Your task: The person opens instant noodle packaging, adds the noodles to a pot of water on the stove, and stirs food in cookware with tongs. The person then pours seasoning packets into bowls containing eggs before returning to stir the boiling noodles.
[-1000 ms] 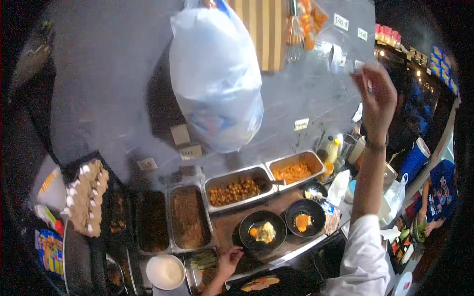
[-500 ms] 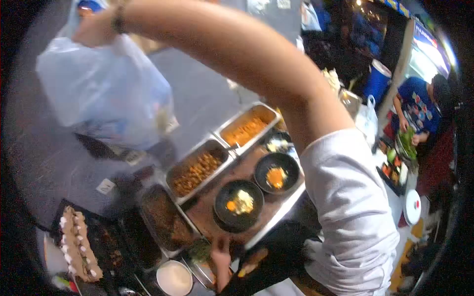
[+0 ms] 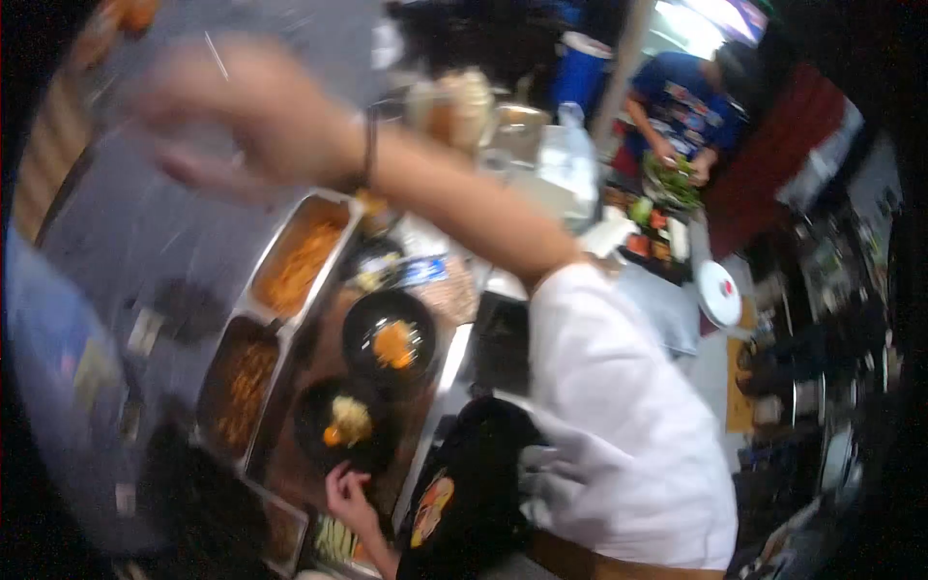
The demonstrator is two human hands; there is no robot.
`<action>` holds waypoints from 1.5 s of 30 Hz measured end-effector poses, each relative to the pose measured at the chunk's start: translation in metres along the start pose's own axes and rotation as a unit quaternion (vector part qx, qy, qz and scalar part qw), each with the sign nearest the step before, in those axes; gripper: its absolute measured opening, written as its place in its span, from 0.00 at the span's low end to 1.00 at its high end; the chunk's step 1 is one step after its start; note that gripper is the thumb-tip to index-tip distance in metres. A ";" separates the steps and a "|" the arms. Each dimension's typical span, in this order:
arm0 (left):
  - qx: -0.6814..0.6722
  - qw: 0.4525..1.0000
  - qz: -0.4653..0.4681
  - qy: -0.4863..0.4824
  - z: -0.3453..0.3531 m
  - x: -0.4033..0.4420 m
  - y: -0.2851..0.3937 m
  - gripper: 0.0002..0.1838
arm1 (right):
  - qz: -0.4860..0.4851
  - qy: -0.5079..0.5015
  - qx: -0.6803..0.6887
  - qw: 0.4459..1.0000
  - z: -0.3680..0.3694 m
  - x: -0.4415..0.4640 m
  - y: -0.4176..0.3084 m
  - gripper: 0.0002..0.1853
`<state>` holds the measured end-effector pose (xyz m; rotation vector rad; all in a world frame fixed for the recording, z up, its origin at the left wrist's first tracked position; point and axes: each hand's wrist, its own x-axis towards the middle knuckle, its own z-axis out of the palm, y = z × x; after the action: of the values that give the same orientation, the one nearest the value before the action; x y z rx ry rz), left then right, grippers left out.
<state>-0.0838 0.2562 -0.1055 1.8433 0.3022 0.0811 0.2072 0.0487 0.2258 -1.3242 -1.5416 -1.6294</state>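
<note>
My right hand, smeared by motion, is raised over the dark grey surface at the upper left, above a metal tray of orange shreds. Its fingers look curved, and whether they hold anything is unclear. My left hand is low in the view, its fingers apart and empty, close to the rim of a black bowl with a yolk and pale shreds. Beyond it sits a second black bowl with orange food. A blurred pale plastic bag lies at the left edge.
A tray of brown food adjoins the orange one. A plastic bag and a blue container stand farther back. A person in a blue shirt handles greens near a round white lid.
The view has swung right, moving the large bag to the left edge. My right hand went to the bag's top and is now apart from it. My left hand stays near the bowls.
</note>
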 end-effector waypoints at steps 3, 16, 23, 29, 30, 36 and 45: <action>-0.006 0.998 0.058 -0.011 0.023 0.010 0.012 0.11 | 0.332 -0.138 -0.054 0.932 -0.075 -0.197 -0.074 0.15; -0.016 0.995 0.041 -0.093 0.165 0.033 0.097 0.12 | 0.872 -0.234 -0.195 0.382 -0.104 -0.505 -0.131 0.19; 0.032 0.994 0.046 -0.091 0.193 0.031 0.100 0.12 | 0.915 -0.195 -0.148 0.322 -0.112 -0.476 -0.119 0.14; -0.019 0.991 0.041 -0.123 0.208 0.035 0.098 0.12 | 0.937 -0.168 -0.153 0.267 -0.101 -0.463 -0.120 0.13; -0.007 0.990 0.053 -0.130 0.208 0.036 0.098 0.12 | 0.940 -0.155 -0.154 0.261 -0.099 -0.464 -0.121 0.13; -0.031 0.991 0.034 -0.124 0.194 0.029 0.085 0.11 | 0.870 -0.264 -0.220 0.354 -0.067 -0.506 -0.139 0.15; 0.007 0.995 0.042 -0.090 0.155 0.013 0.071 0.11 | 0.903 -0.124 -0.203 0.357 -0.079 -0.472 -0.151 0.12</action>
<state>-0.0266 0.0966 -0.0846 1.8627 0.0993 -0.0285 0.2304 -0.1076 -0.2502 -2.0069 0.8043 -0.0761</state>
